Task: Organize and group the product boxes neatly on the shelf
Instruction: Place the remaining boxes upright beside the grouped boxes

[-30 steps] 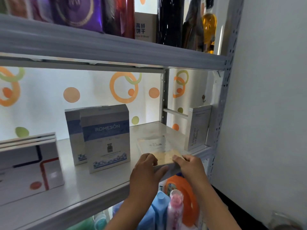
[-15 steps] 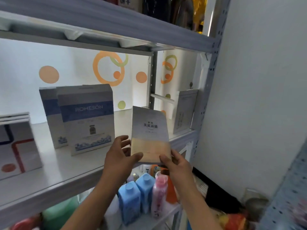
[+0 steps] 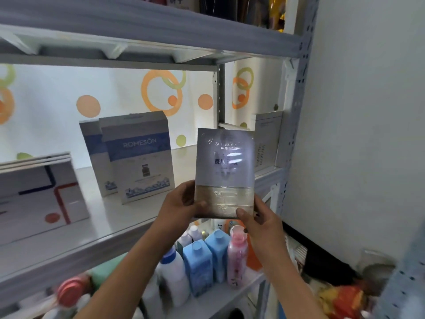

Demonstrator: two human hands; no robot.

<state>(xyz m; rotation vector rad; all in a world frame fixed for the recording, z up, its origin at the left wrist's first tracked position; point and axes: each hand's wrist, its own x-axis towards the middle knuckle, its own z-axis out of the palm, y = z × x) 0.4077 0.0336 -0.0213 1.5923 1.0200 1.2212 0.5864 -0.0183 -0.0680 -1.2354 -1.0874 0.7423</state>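
Product boxes on the middle shelf (image 3: 69, 236) are what I'm looking at from my end: two matching ROMESON boxes (image 3: 138, 157) stand upright one just behind the other, flat cardboard with a blue band across the front, and a thicker white box (image 3: 39, 196) with red and dark lines and an orange dot sits to their left. Over at the far right of the same shelf a slim white box (image 3: 268, 141) stands upright by the perforated metal post (image 3: 296, 125). Both hands are up in front of the shelf edge clamped on a flat glossy packet (image 3: 225, 171), silver-grey on top and gold on the lower part, shiny enough that glare washes out most of the print. Left hand (image 3: 181, 203) grips the lower left edge with the thumb on the front, right hand (image 3: 259, 217) pinches the lower right corner, thumb on the front too. So the packet is held upright in the air, off the shelf, facing me. Shelf below holds plastic bottles: two boxy blue bottles (image 3: 202, 263), a white bottle (image 3: 172, 272) with a blue cap, and a pink bottle (image 3: 236, 254) all crowded together. Everything lower left is too blurry to call.
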